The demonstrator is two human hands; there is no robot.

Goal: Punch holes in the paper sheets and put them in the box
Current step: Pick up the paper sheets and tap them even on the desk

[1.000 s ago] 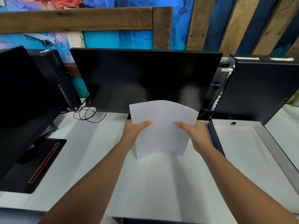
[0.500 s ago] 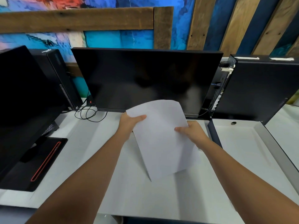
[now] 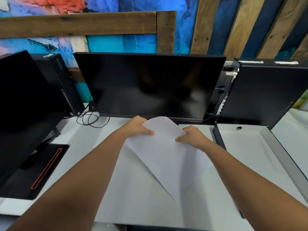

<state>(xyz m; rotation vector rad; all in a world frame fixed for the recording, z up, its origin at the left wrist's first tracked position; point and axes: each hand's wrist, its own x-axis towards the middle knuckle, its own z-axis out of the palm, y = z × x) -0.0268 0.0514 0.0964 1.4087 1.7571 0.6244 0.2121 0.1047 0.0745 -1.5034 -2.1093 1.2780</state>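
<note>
I hold a white paper sheet (image 3: 165, 152) above the white desk, turned so one corner points down toward me. My left hand (image 3: 136, 126) pinches its upper left edge with the thumb on top. My right hand (image 3: 193, 136) pinches the right edge, thumb on the sheet. An open box (image 3: 250, 147) with a white inside and dark rim lies just to the right of my right hand. No hole punch is in view.
A dark monitor (image 3: 150, 85) stands right behind the sheet. Another monitor (image 3: 21, 104) and a black tower (image 3: 63, 84) stand at the left, with cables (image 3: 90, 118) on the desk. A black case (image 3: 270, 92) rises behind the box. White sheets (image 3: 133, 189) cover the desk under my arms.
Both hands have rotated the sheet clockwise and lowered it, so a corner now points down. The left hand went up and away, the right hand came down slightly.
</note>
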